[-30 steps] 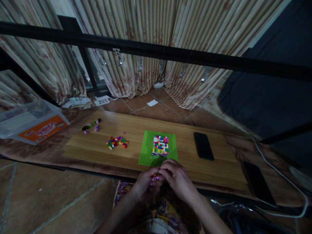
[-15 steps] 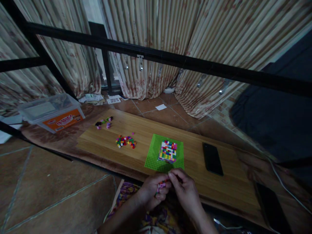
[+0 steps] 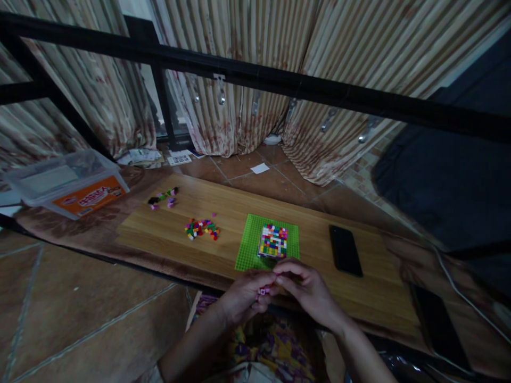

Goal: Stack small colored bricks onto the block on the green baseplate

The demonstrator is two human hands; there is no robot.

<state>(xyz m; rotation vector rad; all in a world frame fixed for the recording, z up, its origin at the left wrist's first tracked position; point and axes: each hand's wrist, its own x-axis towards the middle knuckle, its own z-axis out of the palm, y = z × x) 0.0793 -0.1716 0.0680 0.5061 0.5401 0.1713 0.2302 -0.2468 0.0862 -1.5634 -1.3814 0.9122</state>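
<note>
My left hand [image 3: 243, 295] is closed around small pink toy bricks [image 3: 263, 291], which show between its curled fingers. My right hand [image 3: 305, 287] meets it fingertip to fingertip, thumb and forefinger pinched together. Whatever lies in that pinch is too small to make out. Just beyond both hands a green studded baseplate [image 3: 246, 242] lies on the wooden board [image 3: 223, 197]. On the baseplate stands a low block of multicoloured bricks [image 3: 273, 240]. Farther left is a pile of loose coloured bricks [image 3: 202, 229].
Several assembled brick pieces [image 3: 163, 198] lie at the board's far left. Beyond them stands a clear plastic box [image 3: 69, 183] with an orange label. A black phone [image 3: 345, 250] rests right of the baseplate, another dark slab [image 3: 439, 324] nearer. A black rail [image 3: 255, 77] crosses above.
The view has shifted slightly. Both hands have risen a little toward the baseplate, my right wrist swinging outward. The pinched fingertips still meet, and the pink bricks stay in my left hand.
</note>
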